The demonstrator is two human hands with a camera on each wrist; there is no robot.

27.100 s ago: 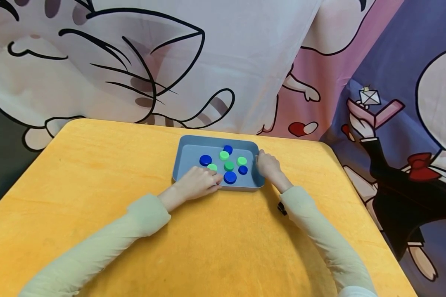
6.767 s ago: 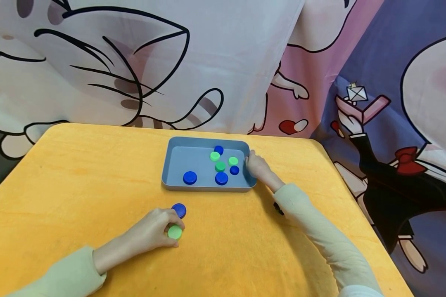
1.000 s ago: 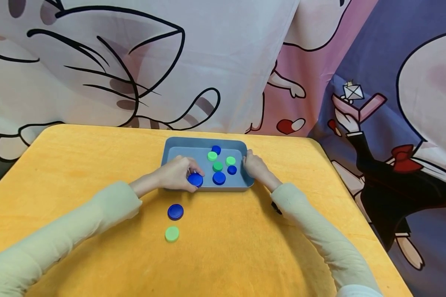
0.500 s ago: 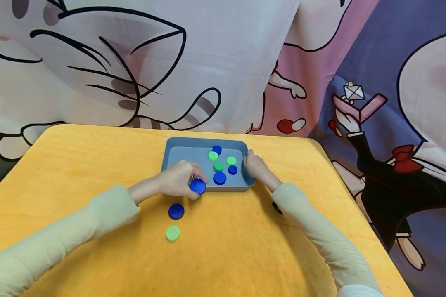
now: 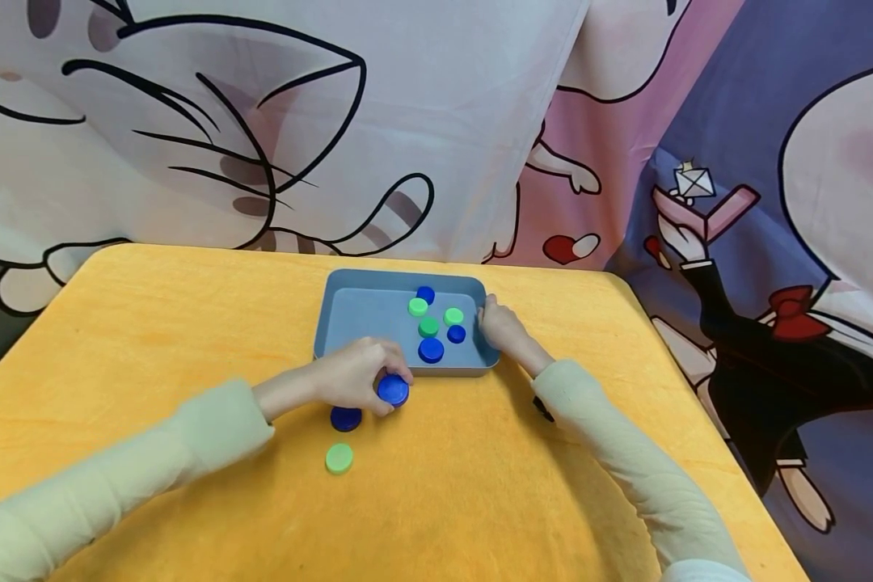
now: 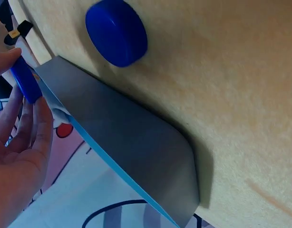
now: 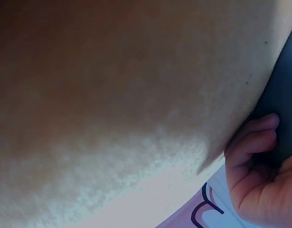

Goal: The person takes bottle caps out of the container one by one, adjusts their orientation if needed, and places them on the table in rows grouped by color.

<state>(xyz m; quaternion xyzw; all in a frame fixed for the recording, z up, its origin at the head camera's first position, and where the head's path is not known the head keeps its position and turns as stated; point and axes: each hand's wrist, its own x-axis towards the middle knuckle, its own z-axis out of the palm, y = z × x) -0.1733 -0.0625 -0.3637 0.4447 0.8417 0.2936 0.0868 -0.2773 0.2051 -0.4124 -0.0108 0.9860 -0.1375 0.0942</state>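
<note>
My left hand [image 5: 356,373] pinches a blue bottle cap [image 5: 393,390] between thumb and fingers, just in front of the tray's near wall. The left wrist view shows this blue cap [image 6: 26,83] held on edge at the fingertips. On the table by that hand lie another blue cap [image 5: 346,418], partly covered by the hand in the head view, and a light green cap [image 5: 339,458] nearer me. My right hand [image 5: 505,325] grips the right rim of the grey-blue tray [image 5: 356,277], fingers curled in the right wrist view. Inside the tray are blue caps [image 5: 431,350] and green caps [image 5: 428,326].
The caps in the tray sit toward its right half. A yellow table [image 5: 480,477] carries everything. A small black object [image 5: 542,409] shows beside the right sleeve. A cloth with cartoon drawings [image 5: 466,145] hangs behind the table.
Over the last second my left hand has lifted the blue cap out of the tray and brought it nearer me. Earlier, a blue and a green cap came onto the table. The right hand stays at the rim.
</note>
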